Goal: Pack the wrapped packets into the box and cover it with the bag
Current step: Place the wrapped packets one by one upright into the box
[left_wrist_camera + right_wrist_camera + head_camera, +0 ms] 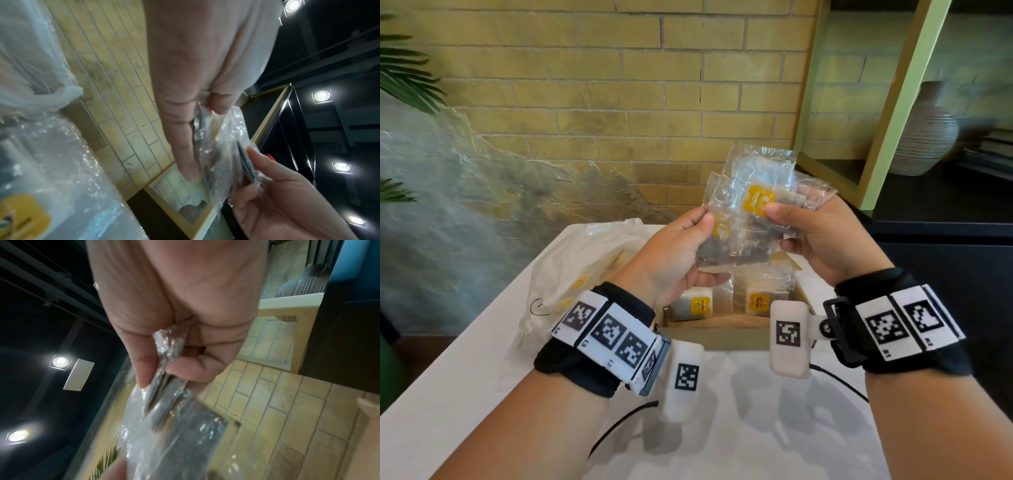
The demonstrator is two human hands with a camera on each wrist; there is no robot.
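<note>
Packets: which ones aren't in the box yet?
The fanned bunch of packets gripped by both hands above the box; two others with yellow labels already lie inside.

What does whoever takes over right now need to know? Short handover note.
Left hand and right hand: both grip a fanned bunch of wrapped packets, held in the air above the box.
Box: open on the white table; at least two packets in box already.
Bag: lies crumpled on the table, left of the box.
Left: put the held bunch in, then cover the box with the bag.
</note>
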